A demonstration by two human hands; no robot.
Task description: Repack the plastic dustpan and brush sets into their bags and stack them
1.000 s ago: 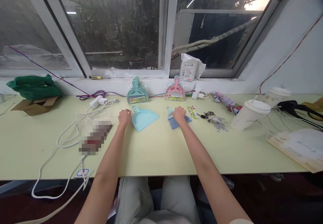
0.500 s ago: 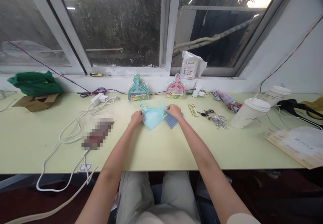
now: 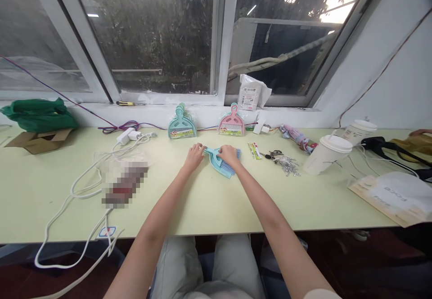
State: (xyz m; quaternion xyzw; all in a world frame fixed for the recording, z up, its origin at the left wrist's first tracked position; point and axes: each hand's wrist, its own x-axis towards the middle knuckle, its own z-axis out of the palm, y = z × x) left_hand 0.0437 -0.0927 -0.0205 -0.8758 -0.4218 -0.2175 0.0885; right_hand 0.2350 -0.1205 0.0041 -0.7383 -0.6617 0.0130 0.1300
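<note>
A light-blue dustpan point(image 3: 218, 166) lies low over the middle of the table, its handle pointing left. Over its right part lies a small brush point(image 3: 227, 167) with blue bristles, its lower edge beside the pan's rim. My left hand point(image 3: 195, 155) is closed with its fingertips on the handle end at the left. My right hand point(image 3: 228, 154) is closed on the brush from above and covers part of it. Right of them lies a green and yellow label card point(image 3: 254, 151).
Behind stand packed teal point(image 3: 182, 121) and pink point(image 3: 231, 120) dustpan sets. Keys point(image 3: 286, 164), a folded umbrella point(image 3: 299, 139) and white cups point(image 3: 327, 154) are at right. White cables point(image 3: 84, 195), a blurred object point(image 3: 124, 186) and a cardboard box point(image 3: 42, 141) are at left.
The dustpan and brush, apart side by side before, now overlap. The dustpan has turned and moved right, with my left hand following at its handle. The view has shifted slightly.
</note>
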